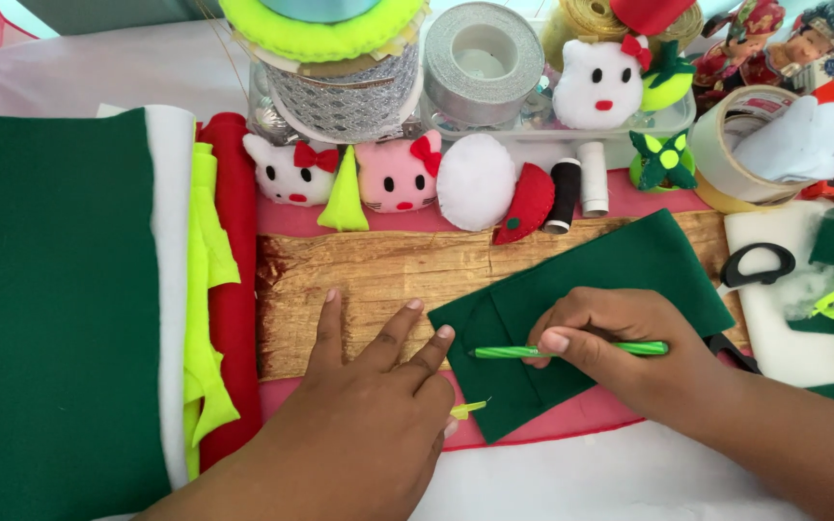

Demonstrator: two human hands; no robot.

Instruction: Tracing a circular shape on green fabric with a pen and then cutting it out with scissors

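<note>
My right hand (620, 342) grips a green pen (571, 350), its tip on the green felt piece (620, 280) lying on the wooden board (369, 270). My left hand (369, 386) lies flat, fingers spread, fingertips pinning the felt's edge.

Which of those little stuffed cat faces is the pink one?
The middle cat face, with a red bow, between the yellow-green cone and white oval pad; the other two are white.

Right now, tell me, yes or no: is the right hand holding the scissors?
No: the right hand holds a green pen over the green felt piece, while the scissors lie apart.
</note>
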